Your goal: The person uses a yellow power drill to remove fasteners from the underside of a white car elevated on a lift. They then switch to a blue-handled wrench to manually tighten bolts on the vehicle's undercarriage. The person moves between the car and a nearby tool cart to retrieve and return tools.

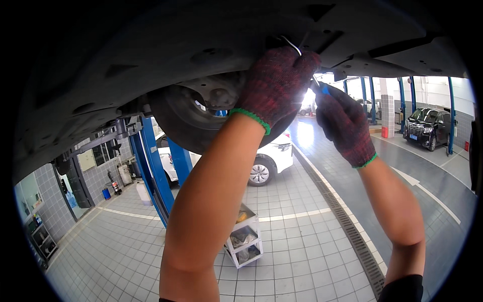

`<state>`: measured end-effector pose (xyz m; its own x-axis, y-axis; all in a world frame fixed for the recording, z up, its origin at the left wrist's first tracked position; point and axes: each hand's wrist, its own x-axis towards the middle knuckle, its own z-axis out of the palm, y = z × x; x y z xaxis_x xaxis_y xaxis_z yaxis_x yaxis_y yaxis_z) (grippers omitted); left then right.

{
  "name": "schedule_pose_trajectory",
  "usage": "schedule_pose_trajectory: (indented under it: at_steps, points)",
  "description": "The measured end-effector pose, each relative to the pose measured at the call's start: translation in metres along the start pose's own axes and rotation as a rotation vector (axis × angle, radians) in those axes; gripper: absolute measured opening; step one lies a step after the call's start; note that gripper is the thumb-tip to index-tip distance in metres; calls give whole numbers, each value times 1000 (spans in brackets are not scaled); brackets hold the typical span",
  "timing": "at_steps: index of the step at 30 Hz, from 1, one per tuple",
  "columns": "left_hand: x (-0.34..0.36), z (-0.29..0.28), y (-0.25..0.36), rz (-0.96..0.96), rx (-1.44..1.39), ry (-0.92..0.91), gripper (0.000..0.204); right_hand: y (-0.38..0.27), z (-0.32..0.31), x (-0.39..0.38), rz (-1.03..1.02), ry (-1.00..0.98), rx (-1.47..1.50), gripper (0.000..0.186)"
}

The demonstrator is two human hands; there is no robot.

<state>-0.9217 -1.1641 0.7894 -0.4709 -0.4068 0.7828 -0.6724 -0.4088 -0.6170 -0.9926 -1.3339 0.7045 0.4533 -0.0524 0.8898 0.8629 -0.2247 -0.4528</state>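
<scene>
Below, one cart [245,226] holds items on three tiers; overhead, left hand [282,83] curls fingers at one metal rod [293,45], grip unclear; right hand [344,121] wraps fingers round one blue handle [324,89].

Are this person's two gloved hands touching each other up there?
Apart: the head view shows bright background between the left hand and the right hand.

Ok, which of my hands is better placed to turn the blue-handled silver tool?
Your right hand, probably: its dark red knitted glove is closed around the blue handle. Your left hand sits higher, close under the car's dark underbody, beside the curved silver metal rod, so looks better for steadying.
</scene>
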Motion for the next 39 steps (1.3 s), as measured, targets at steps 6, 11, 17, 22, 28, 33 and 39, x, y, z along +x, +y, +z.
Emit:
schedule_pose_trajectory:
  at_steps: [6,11,17,22,28,33,39]
  points:
    - [1,-5,-2,10,151,-107,28,24,0,11,-334,-13,-255,34]
    - [8,-3,-1,-1,104,-109,24,6,-8,9,-107,75,-18,33]
    - [9,-5,1,121,-15,39,23,-31,-13,-4,-98,91,-324,35]
    - [11,9,-2,141,-80,190,29,-54,-9,-10,-178,121,-560,35]
    - [7,15,-7,118,-150,190,28,-32,-3,-10,-106,119,-336,36]
    - [8,3,10,94,-18,165,32,-46,-12,-8,-232,150,-663,40]
    - [6,2,11,85,20,168,33,-39,-9,-8,-265,153,-633,37]
